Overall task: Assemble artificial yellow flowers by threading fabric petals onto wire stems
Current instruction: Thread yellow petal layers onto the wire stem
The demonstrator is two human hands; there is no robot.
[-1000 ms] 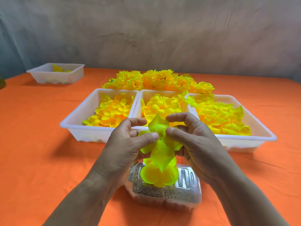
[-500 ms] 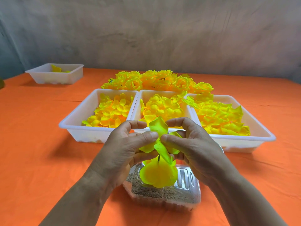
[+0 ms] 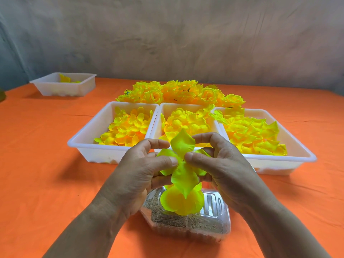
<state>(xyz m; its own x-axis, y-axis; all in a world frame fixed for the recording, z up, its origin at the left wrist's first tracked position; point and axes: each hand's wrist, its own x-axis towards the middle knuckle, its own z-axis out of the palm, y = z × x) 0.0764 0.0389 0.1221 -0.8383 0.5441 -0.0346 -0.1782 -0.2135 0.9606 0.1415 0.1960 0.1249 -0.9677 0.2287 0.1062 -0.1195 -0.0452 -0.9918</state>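
A yellow-green fabric petal piece (image 3: pixel 183 146) with pointed lobes is pinched at its middle between my left hand (image 3: pixel 141 170) and my right hand (image 3: pixel 221 164), thumb tips nearly touching. Below it hangs a rounder petal layer (image 3: pixel 181 202) of the same flower. The wire stem is hidden by petals and fingers. Three white trays (image 3: pixel 83 144) behind my hands hold loose yellow petals (image 3: pixel 126 127). Finished yellow flowers (image 3: pixel 178 92) lie piled behind the trays.
A clear plastic box (image 3: pixel 214 218) with brownish grainy contents sits under my hands. A fourth white tray (image 3: pixel 55 88) with a few yellow pieces stands at the far left. An orange cloth (image 3: pixel 37 164) covers the table; a grey wall rises behind.
The upper petal piece has slid down closer to the lower layer. My thumbs have come closer together at its middle. Trays and box have not moved.
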